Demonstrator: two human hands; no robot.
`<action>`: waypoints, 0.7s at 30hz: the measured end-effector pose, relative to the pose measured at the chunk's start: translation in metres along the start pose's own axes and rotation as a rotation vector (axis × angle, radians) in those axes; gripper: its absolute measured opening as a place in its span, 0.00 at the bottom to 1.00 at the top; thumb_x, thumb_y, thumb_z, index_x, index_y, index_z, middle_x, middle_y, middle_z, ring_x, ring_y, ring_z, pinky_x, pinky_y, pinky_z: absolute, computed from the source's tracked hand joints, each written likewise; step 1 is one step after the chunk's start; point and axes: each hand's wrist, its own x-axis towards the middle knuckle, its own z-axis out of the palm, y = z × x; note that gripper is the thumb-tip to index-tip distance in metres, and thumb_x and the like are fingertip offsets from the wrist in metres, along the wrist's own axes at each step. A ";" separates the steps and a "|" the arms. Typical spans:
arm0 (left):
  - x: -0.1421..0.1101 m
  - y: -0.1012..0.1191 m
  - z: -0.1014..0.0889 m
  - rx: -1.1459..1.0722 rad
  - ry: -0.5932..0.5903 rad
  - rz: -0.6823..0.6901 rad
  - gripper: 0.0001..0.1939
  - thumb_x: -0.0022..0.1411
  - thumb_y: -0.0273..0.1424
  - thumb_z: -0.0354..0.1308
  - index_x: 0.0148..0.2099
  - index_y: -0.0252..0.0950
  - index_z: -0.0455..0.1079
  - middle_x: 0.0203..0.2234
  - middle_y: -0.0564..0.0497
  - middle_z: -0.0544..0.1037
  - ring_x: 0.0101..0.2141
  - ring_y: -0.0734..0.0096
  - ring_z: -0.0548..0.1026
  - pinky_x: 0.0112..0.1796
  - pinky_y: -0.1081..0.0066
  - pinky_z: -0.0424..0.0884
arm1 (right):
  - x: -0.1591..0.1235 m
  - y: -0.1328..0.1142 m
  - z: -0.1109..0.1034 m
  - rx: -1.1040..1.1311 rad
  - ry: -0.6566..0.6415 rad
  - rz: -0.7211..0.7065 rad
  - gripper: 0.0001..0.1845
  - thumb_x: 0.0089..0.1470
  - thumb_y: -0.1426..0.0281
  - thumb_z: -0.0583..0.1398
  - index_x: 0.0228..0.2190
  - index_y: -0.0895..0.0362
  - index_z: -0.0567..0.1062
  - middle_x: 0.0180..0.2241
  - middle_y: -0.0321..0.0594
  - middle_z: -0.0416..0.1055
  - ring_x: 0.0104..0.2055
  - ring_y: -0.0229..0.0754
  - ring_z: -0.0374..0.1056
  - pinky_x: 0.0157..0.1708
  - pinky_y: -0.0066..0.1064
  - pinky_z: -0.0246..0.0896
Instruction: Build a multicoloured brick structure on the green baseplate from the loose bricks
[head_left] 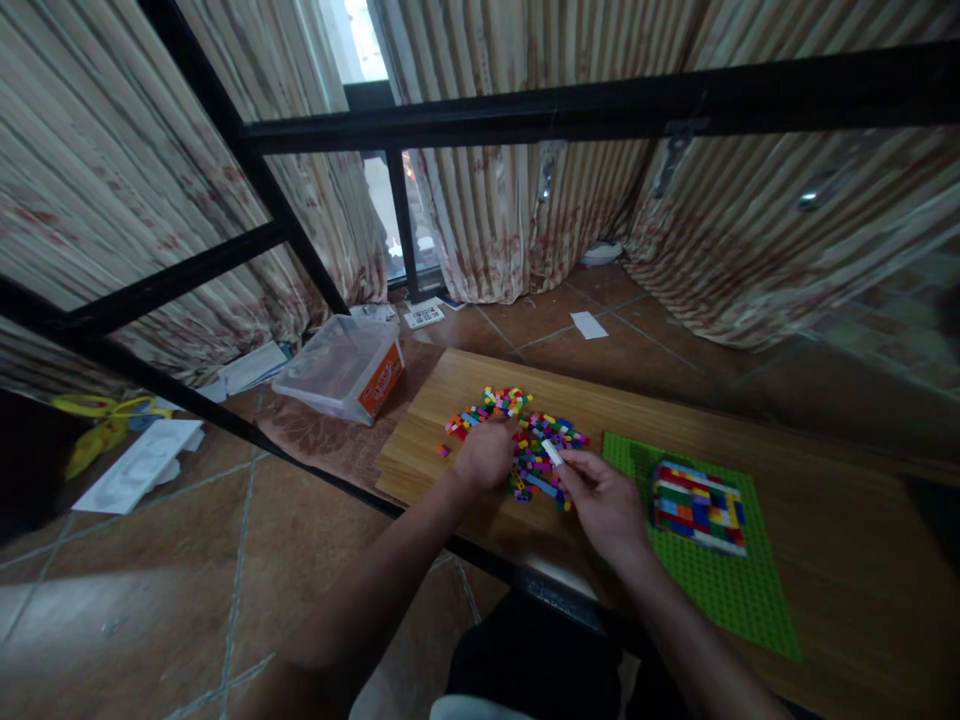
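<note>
A: Looking through the head camera, the only view — what to make of the right hand (606, 497)?

B: Pinching a white brick (552, 453) between thumb and fingers, held up beside the loose pile (536, 470)

A: And of the left hand (487, 455)?

B: Reaching down into those loose pieces, fingers curled — impossible to tell whether gripping one or just rummaging

A: Where to find the brickwork (697, 505)?

B: On the green baseplate (720, 600), just beyond the right hand; made up of multicoloured rows, well apart from the clear plastic bin (330, 400) left of the wooden tabletop (450, 385)

A: Which step, then?

B: Judging by the pose, choosing bricks; not yet pressing any into place

A: Calling for what next?

B: Probably turning the white brick the right way, lining up with the studs, then pushing down evenly without nudging the rows already set
</note>
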 end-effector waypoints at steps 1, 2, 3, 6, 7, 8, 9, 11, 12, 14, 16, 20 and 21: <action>0.002 0.001 0.000 0.051 -0.030 0.004 0.11 0.59 0.21 0.52 0.41 0.35 0.73 0.38 0.44 0.78 0.39 0.64 0.76 0.44 0.69 0.71 | 0.003 -0.001 0.002 -0.076 0.008 -0.027 0.18 0.51 0.56 0.60 0.38 0.54 0.79 0.34 0.42 0.80 0.35 0.46 0.74 0.36 0.36 0.67; 0.003 0.001 0.000 0.086 -0.050 0.009 0.11 0.59 0.21 0.52 0.41 0.34 0.73 0.37 0.44 0.78 0.39 0.63 0.76 0.43 0.69 0.71 | 0.005 -0.002 0.003 -0.152 0.014 -0.050 0.16 0.52 0.57 0.59 0.37 0.53 0.79 0.33 0.40 0.80 0.35 0.45 0.74 0.36 0.35 0.66; 0.003 0.002 -0.001 0.105 -0.058 0.019 0.11 0.58 0.21 0.52 0.41 0.34 0.73 0.38 0.43 0.78 0.39 0.63 0.76 0.43 0.69 0.72 | 0.007 -0.003 0.005 -0.227 0.020 -0.069 0.16 0.53 0.57 0.58 0.36 0.53 0.79 0.32 0.40 0.79 0.33 0.45 0.74 0.35 0.35 0.65; -0.002 0.001 -0.004 0.097 -0.029 0.041 0.14 0.57 0.21 0.52 0.43 0.34 0.74 0.38 0.43 0.78 0.40 0.62 0.76 0.43 0.68 0.72 | 0.012 -0.007 0.010 -0.419 0.014 -0.122 0.14 0.55 0.59 0.56 0.35 0.52 0.79 0.30 0.38 0.79 0.31 0.44 0.73 0.33 0.34 0.63; -0.004 -0.001 -0.006 0.088 -0.001 0.026 0.16 0.57 0.20 0.51 0.45 0.35 0.74 0.39 0.44 0.78 0.41 0.62 0.76 0.44 0.68 0.72 | 0.014 -0.007 0.012 -0.469 0.005 -0.145 0.14 0.55 0.60 0.56 0.36 0.52 0.78 0.30 0.38 0.79 0.31 0.44 0.73 0.33 0.33 0.62; -0.006 -0.005 -0.009 0.079 0.032 -0.007 0.17 0.57 0.20 0.51 0.47 0.36 0.74 0.39 0.44 0.78 0.42 0.62 0.76 0.45 0.68 0.72 | 0.015 -0.008 0.014 -0.513 -0.004 -0.170 0.14 0.56 0.61 0.55 0.36 0.52 0.78 0.31 0.38 0.79 0.31 0.43 0.73 0.33 0.33 0.62; -0.008 -0.010 -0.011 0.072 0.070 -0.055 0.19 0.57 0.19 0.51 0.48 0.37 0.74 0.39 0.45 0.79 0.42 0.63 0.77 0.45 0.68 0.72 | 0.017 -0.008 0.016 -0.553 -0.013 -0.195 0.13 0.56 0.62 0.55 0.36 0.52 0.78 0.32 0.38 0.79 0.32 0.43 0.73 0.34 0.33 0.61; -0.009 -0.025 -0.017 0.060 0.141 -0.164 0.19 0.58 0.19 0.50 0.48 0.38 0.74 0.40 0.45 0.78 0.42 0.64 0.77 0.46 0.68 0.72 | 0.019 -0.007 0.019 -0.617 -0.021 -0.229 0.12 0.57 0.63 0.55 0.36 0.52 0.78 0.34 0.38 0.79 0.33 0.43 0.73 0.34 0.33 0.61; -0.009 -0.033 -0.020 0.055 0.167 -0.212 0.18 0.59 0.20 0.50 0.48 0.37 0.74 0.41 0.45 0.78 0.42 0.64 0.77 0.46 0.68 0.71 | 0.021 -0.007 0.021 -0.642 -0.021 -0.239 0.12 0.57 0.63 0.55 0.35 0.52 0.77 0.34 0.39 0.79 0.33 0.43 0.73 0.34 0.32 0.60; -0.007 -0.049 -0.026 0.048 0.181 -0.284 0.16 0.60 0.22 0.52 0.49 0.36 0.74 0.43 0.44 0.78 0.44 0.64 0.76 0.48 0.69 0.70 | 0.022 -0.005 0.024 -0.682 -0.018 -0.257 0.11 0.58 0.63 0.55 0.34 0.52 0.77 0.34 0.39 0.79 0.35 0.43 0.73 0.34 0.32 0.60; -0.003 -0.061 -0.030 0.042 0.142 -0.312 0.14 0.60 0.24 0.55 0.47 0.34 0.74 0.43 0.43 0.78 0.43 0.64 0.76 0.47 0.70 0.70 | 0.023 -0.003 0.025 -0.705 -0.012 -0.282 0.11 0.58 0.63 0.55 0.34 0.52 0.77 0.34 0.39 0.78 0.35 0.43 0.73 0.35 0.32 0.60; 0.003 -0.068 -0.032 0.019 0.060 -0.276 0.08 0.57 0.27 0.60 0.40 0.34 0.76 0.37 0.46 0.79 0.41 0.66 0.76 0.42 0.73 0.70 | 0.024 -0.001 0.026 -0.697 0.013 -0.341 0.13 0.59 0.62 0.54 0.36 0.53 0.77 0.35 0.40 0.78 0.35 0.43 0.72 0.36 0.33 0.61; 0.003 -0.067 -0.032 0.012 0.051 -0.270 0.07 0.57 0.28 0.60 0.39 0.35 0.77 0.36 0.46 0.79 0.41 0.66 0.75 0.42 0.73 0.70 | 0.024 -0.002 0.026 -0.683 0.006 -0.363 0.14 0.60 0.63 0.53 0.36 0.53 0.77 0.36 0.40 0.78 0.37 0.43 0.72 0.37 0.32 0.61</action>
